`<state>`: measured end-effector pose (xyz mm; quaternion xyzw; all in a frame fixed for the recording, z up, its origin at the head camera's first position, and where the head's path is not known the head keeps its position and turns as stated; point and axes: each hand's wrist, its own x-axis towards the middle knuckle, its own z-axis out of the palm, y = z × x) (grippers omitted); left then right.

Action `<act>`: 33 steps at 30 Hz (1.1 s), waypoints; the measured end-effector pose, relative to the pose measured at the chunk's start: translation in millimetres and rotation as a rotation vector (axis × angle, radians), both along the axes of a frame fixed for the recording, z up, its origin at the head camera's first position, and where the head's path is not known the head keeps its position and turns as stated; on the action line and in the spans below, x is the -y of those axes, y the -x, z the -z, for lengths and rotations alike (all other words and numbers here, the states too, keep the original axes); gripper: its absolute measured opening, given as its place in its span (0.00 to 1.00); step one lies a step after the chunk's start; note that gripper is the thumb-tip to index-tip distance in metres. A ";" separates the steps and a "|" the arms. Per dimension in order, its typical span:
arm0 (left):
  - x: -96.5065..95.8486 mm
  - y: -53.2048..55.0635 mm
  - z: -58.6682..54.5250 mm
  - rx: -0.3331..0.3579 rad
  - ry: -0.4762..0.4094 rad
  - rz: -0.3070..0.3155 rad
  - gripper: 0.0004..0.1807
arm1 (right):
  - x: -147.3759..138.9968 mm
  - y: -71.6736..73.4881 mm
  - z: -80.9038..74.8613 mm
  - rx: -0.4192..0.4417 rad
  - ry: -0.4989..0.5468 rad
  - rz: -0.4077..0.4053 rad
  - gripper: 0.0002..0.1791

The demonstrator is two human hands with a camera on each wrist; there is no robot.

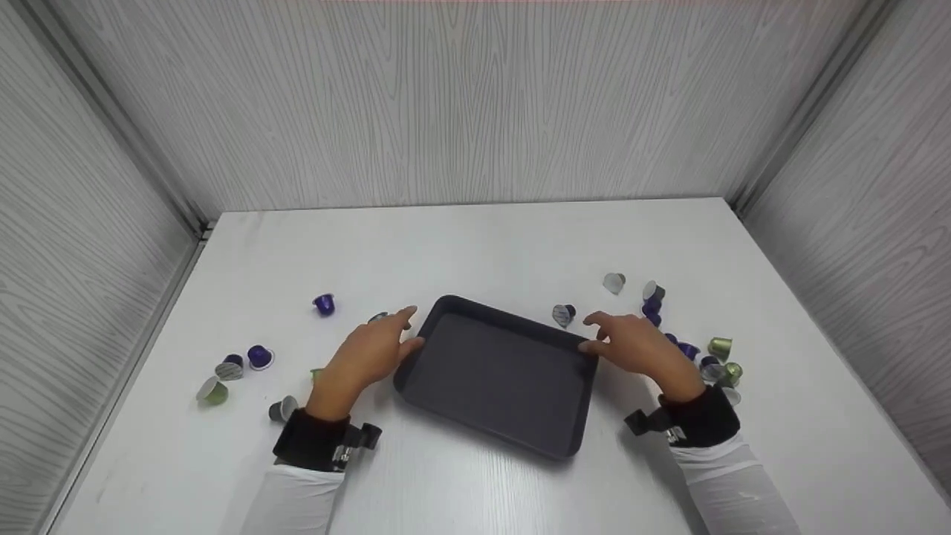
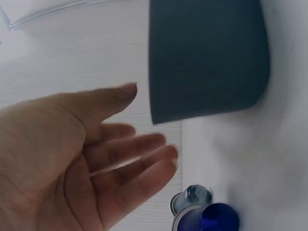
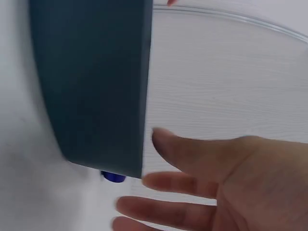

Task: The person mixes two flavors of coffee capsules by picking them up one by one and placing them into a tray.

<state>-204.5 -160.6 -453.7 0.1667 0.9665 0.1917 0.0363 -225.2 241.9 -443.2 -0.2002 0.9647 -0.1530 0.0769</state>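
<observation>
A dark grey rectangular tray (image 1: 501,379) lies turned at an angle on the white table, nothing in it. Beside its left end is my left hand (image 1: 371,353), fingers extended; the left wrist view shows a gap between the thumb and the tray's wall (image 2: 207,62). At the far right corner of the tray is my right hand (image 1: 640,348), its fingers loosely spread. In the right wrist view its thumb stands apart from the tray wall (image 3: 91,91), while one fingertip comes close to the corner; contact I cannot tell.
Coffee capsules lie scattered on both sides: a purple one (image 1: 324,304), a green one (image 1: 213,391) and others at left. At right, a silver-lidded capsule (image 1: 563,314) sits behind the tray, and several purple and green capsules (image 1: 720,347) cluster beyond my right hand. Wood-grain panels (image 1: 475,104) enclose the table.
</observation>
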 end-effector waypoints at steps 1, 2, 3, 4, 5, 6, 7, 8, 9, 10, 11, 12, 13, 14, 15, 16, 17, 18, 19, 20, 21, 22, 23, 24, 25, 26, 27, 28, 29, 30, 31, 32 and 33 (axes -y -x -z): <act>-1.7 0.4 0.6 -0.008 0.004 -0.008 0.32 | -1.5 -0.7 -1.8 0.019 -0.008 -0.006 0.24; -3.3 0.5 1.6 -0.016 0.009 -0.012 0.32 | -2.7 -1.2 -3.3 0.037 -0.014 -0.012 0.24; -5.1 0.6 2.5 -0.017 0.011 -0.017 0.31 | -3.9 -1.6 -4.5 0.054 -0.020 -0.018 0.23; -6.9 0.8 3.3 -0.019 0.017 -0.015 0.31 | -5.2 -1.9 -5.5 0.066 -0.025 -0.022 0.22; -8.4 1.0 4.6 -0.021 0.025 -0.011 0.30 | -6.4 -2.0 -6.5 0.081 -0.029 -0.028 0.21; -9.9 1.1 6.0 -0.022 0.030 -0.006 0.30 | -7.5 -2.0 -7.1 0.102 -0.028 -0.034 0.19; -11.3 1.2 7.3 -0.020 0.033 -0.003 0.29 | -8.4 -2.0 -7.6 0.125 -0.028 -0.039 0.18; -12.2 1.3 8.8 -0.017 0.037 -0.001 0.28 | -9.0 -1.7 -7.9 0.147 -0.023 -0.042 0.16; -13.0 1.6 10.1 -0.013 0.038 0.001 0.28 | -9.5 -1.5 -7.9 0.166 -0.019 -0.044 0.15; -13.4 1.7 11.1 -0.016 0.041 0.004 0.27 | -10.0 -0.9 -7.7 0.182 -0.011 -0.043 0.14; -13.6 1.7 11.8 -0.021 0.042 0.008 0.26 | -10.3 -0.3 -7.3 0.189 -0.006 -0.045 0.12; -13.7 1.7 12.0 -0.023 0.042 0.012 0.25 | -10.4 0.4 -6.7 0.183 -0.001 -0.053 0.11; -13.4 1.7 12.0 -0.024 0.045 0.017 0.25 | -10.5 1.3 -5.7 0.168 0.002 -0.060 0.10; -13.0 1.4 11.5 -0.024 0.047 0.021 0.24 | -10.5 2.5 -4.7 0.150 0.008 -0.069 0.09; -12.2 1.2 10.9 -0.029 0.046 0.028 0.24 | -10.5 3.7 -3.7 0.130 0.013 -0.072 0.08; -11.6 0.9 10.1 -0.034 0.046 0.035 0.24 | -10.6 5.1 -2.4 0.110 0.018 -0.076 0.08; -10.8 0.7 9.3 -0.035 0.044 0.040 0.24 | -10.6 6.5 -1.4 0.087 0.023 -0.084 0.07; -10.1 0.6 8.3 -0.034 0.044 0.046 0.25 | -10.8 8.0 -0.4 0.069 0.032 -0.088 0.07; -9.4 0.1 7.7 -0.032 0.045 0.052 0.25 | -10.8 9.3 1.0 0.057 0.041 -0.087 0.07; -8.8 0.0 7.2 -0.031 0.044 0.057 0.25 | -10.9 10.5 2.2 0.045 0.051 -0.086 0.06; -8.0 -0.2 6.8 -0.033 0.046 0.063 0.26 | -10.9 11.4 3.3 0.030 0.058 -0.084 0.06; -7.5 -0.5 6.1 -0.029 0.050 0.067 0.26 | -10.8 12.6 4.4 0.015 0.067 -0.086 0.06; -6.8 -0.9 5.7 -0.026 0.056 0.073 0.27 | -10.7 13.4 5.4 0.002 0.074 -0.084 0.06; -6.2 -1.2 5.3 -0.019 0.062 0.079 0.27 | -10.5 14.0 6.4 -0.009 0.082 -0.078 0.06; -5.7 -1.7 4.9 -0.012 0.065 0.083 0.28 | -10.1 14.5 7.3 -0.017 0.088 -0.067 0.06; -5.2 -2.1 4.5 -0.004 0.065 0.088 0.28 | -9.8 15.0 8.3 -0.025 0.094 -0.056 0.07; -4.7 -2.6 4.1 0.000 0.065 0.095 0.29 | -9.1 15.1 9.2 -0.032 0.098 -0.040 0.07; -4.6 -3.0 3.6 0.006 0.062 0.099 0.29 | -8.5 15.4 10.3 -0.037 0.102 -0.024 0.07; -4.5 -3.1 3.4 0.012 0.057 0.101 0.30 | -7.7 15.6 11.4 -0.044 0.104 -0.006 0.08; -4.6 -3.1 3.1 0.018 0.048 0.101 0.30 | -6.8 15.8 12.3 -0.052 0.108 0.006 0.08; -4.8 -3.0 3.1 0.019 0.039 0.098 0.31 | -5.9 16.0 13.1 -0.057 0.112 0.018 0.08; -4.9 -2.5 3.4 0.021 0.030 0.090 0.32 | -4.9 16.0 13.7 -0.059 0.116 0.028 0.08; -5.1 -1.8 3.9 0.024 0.023 0.078 0.32 | -4.1 15.7 13.9 -0.058 0.119 0.037 0.08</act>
